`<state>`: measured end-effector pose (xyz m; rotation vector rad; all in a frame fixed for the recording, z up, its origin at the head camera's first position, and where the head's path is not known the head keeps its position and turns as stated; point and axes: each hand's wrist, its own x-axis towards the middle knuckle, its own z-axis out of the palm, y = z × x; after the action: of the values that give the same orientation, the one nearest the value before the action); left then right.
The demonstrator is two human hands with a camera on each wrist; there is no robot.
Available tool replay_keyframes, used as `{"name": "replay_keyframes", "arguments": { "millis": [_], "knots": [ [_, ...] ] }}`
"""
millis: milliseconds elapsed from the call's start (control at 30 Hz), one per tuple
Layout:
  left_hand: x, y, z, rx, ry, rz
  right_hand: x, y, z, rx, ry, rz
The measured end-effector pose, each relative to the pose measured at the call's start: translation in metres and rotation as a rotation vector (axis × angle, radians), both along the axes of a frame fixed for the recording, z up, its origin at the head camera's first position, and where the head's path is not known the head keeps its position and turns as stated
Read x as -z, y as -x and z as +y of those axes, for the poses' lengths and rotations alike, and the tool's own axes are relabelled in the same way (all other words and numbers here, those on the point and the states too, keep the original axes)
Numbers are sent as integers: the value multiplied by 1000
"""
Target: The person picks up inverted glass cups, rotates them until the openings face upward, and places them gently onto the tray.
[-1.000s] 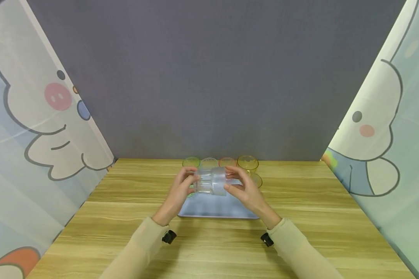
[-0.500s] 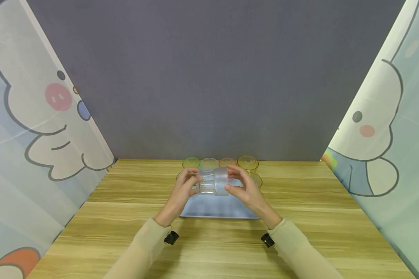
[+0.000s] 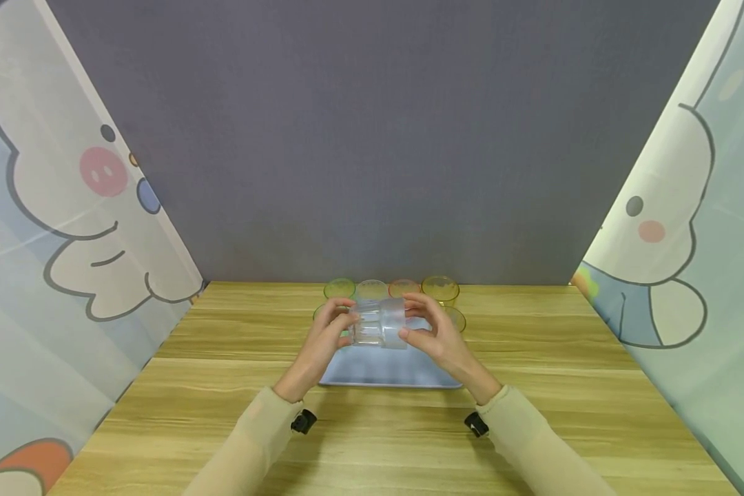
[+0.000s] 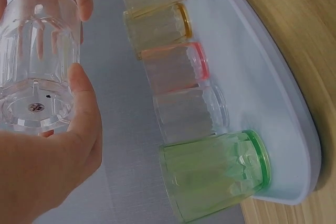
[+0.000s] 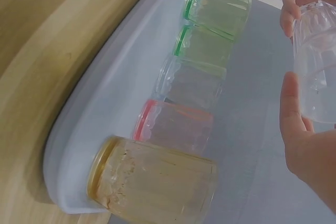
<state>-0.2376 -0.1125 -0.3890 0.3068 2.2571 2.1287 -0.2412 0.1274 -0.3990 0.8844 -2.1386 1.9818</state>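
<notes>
Both hands hold a clear tumbler (image 3: 377, 324) on its side above the pale blue tray (image 3: 390, 375). My left hand (image 3: 322, 339) grips the faceted base end, its thumb along the wall. At the smooth rim end, my right hand (image 3: 439, 339) holds it between thumb and fingers. In the left wrist view the base of the tumbler (image 4: 39, 61) faces the camera, showing a small dark mark. The right wrist view catches only part of the tumbler (image 5: 317, 77), cut off by the frame edge.
Coloured tumblers stand in rows on the tray: green (image 4: 215, 174), clear (image 4: 189, 111), red (image 4: 176, 66) and yellow (image 4: 157, 27). The hands partly cover the nearer row in the head view. A wooden table (image 3: 211, 406) lies beneath; a grey panel (image 3: 378, 138) rises behind it.
Over the past second the left hand and the tumbler shifted slightly right, mostly in the first half. The right hand stayed nearly in place. Both hands keep their hold.
</notes>
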Motion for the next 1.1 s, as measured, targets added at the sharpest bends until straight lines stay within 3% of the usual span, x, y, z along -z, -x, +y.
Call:
{"name": "replay_keyframes", "arguments": {
  "millis": [667,867,1100],
  "knots": [
    [-4,0,-6,124,45,-21,-11,3,3,20,-49,22],
    [-3,1,-9,117,48,-8,-11,3,4,33,-50,2],
    [-1,0,-13,75,110,67,-14,5,7,47,-58,5]
  ]
}}
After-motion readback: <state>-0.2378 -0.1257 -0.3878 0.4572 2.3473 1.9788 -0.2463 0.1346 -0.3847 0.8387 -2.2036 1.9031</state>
